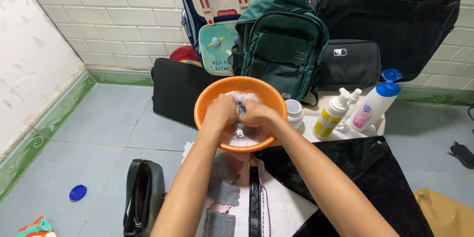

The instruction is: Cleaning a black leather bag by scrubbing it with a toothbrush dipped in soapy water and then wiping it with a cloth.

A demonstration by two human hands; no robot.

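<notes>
1. Where the tiled wall meets the floor, five bags are piled: a big black bag [395, 14], a green backpack [284, 44], a navy school bag with a planet picture [217, 19], a flat black case [348, 64] and another black bag [175, 91] lying low on the left.
2. A sixth bag, black with a strap [254, 197], lies across the near foreground under both forearms; a seventh, a small dark handbag [143, 195], sits on the floor to the left.
3. One orange basin [205, 101] holds foamy water.
4. Two hands are in it: the left hand [222, 111] and right hand [256, 116] are pressed together, each grip closed round one small dark cloth [240, 106] at the basin's middle.
5. Three bottles stand just right of the basin: a white one with a blue flip cap [377, 101], a white pump bottle with a yellow label [333, 113] and a small white jar [295, 113].
6. One blue lid [78, 192] lies alone on the floor, far left.
</notes>
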